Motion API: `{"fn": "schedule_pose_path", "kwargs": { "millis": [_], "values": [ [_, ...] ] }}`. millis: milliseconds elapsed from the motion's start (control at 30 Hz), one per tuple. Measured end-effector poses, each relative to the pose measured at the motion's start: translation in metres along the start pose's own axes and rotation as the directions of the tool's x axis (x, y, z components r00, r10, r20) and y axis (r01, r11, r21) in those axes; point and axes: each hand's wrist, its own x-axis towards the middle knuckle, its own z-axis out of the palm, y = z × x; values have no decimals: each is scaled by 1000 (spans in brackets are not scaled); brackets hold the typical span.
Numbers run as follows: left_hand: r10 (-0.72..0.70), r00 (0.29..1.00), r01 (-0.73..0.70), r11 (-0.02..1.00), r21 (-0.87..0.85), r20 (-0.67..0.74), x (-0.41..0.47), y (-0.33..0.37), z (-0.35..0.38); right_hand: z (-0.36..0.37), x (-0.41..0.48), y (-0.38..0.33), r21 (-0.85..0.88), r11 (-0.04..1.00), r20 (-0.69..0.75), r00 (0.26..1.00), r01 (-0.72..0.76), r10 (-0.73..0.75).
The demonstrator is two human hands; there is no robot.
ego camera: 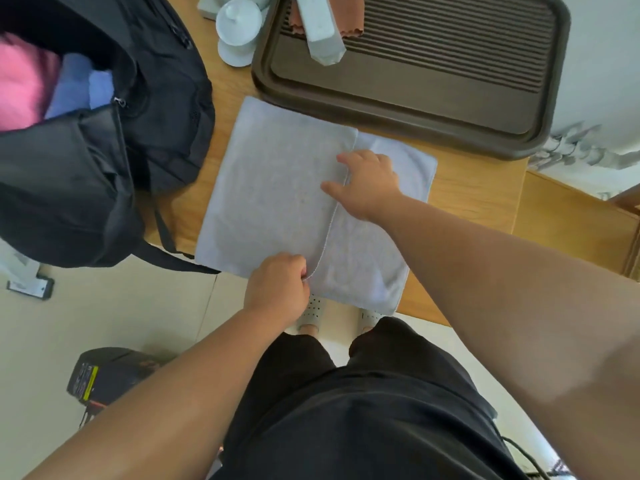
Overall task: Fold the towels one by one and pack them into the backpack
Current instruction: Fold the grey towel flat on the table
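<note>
I see a matt, nubby cloth towel (pixel 270 188) on a smooth wooden table (pixel 467 188). Backpack (pixel 162 116), left of the grip: dull black fabric.

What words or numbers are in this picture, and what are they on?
Yellow label on the black box on the floor: has print, but too blurred to read.
On the backpack, the towel and the tray: no words or numbers show.
So nothing here can be read.
</note>
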Motion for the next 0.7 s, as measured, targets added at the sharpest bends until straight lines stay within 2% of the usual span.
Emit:
{"fn": "schedule_pose_path", "kwargs": {
  "millis": [100,167,300,433,600,700],
  "values": [
    [-48,998,45,997,-65,-50,-3,0,-3,-4,7,-4,-43,999,6,1000,-6,6],
    [-75,995,69,995,-77,-73,-6,-1,-10,-9,8,-7,-7,1000,7,1000,26,-26],
    [-108,975,102,994,-38,-192,-14,0,-38,-31,-1,-17,279,955,-73,994,104,-86],
    [-92,943,78,995,-55,-321,-29,20,-65,-61,-24,-19,488,862,-242,970,139,-19],
    [-47,965,21,995,-102,-258,-38,64,-69,-81,-44,10,629,761,-344,935,163,84],
    [27,987,-48,990,-133,-156,-32,87,-47,-80,-48,36,717,694,-289,933,62,215]
  ]
}}
